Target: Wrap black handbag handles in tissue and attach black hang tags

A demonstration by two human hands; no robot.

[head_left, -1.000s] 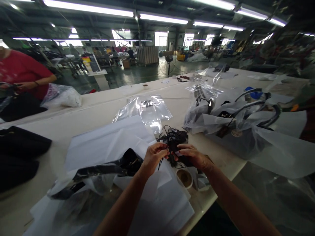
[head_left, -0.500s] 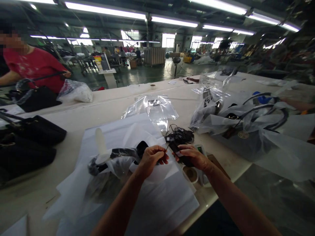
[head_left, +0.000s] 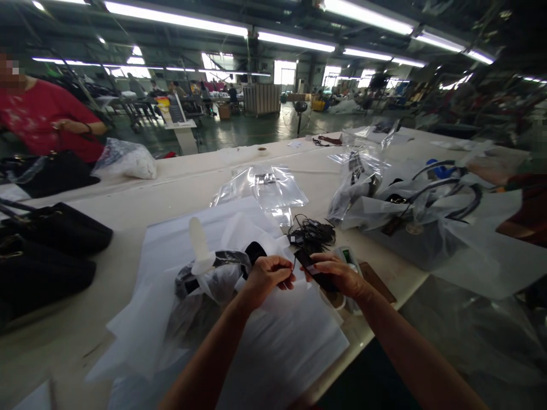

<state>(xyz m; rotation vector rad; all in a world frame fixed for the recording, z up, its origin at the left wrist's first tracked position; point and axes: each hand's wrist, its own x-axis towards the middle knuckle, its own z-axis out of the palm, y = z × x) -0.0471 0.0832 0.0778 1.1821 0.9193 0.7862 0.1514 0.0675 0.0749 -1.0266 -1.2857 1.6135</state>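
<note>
Between finger and thumb, my left hand (head_left: 270,277) pinches a thin dark cord. My right hand (head_left: 337,274) holds a black tag (head_left: 310,263) from which the cord seems to run. Behind the tag lies a tangled pile of black cords and tags (head_left: 314,230). Left of my hands, a bag wrapped in white tissue (head_left: 213,290) rests on large white sheets (head_left: 299,347), its handle in clear film with a pale strip (head_left: 199,239) standing up beside it. Part of the bag is hidden by my left forearm.
Clear plastic bags (head_left: 273,185) lie ahead. Black handbags (head_left: 51,245) stand at the left, near a person in red (head_left: 47,117). At the right are a tissue-wrapped bag (head_left: 410,233) and another person's arm (head_left: 491,168). A tape roll (head_left: 335,299) sits beneath my right hand.
The view has shifted slightly, and the wrapped bag appears nearer my left hand. The person in red has drawn one arm in. More of the person at the right shows. My grips look unchanged.
</note>
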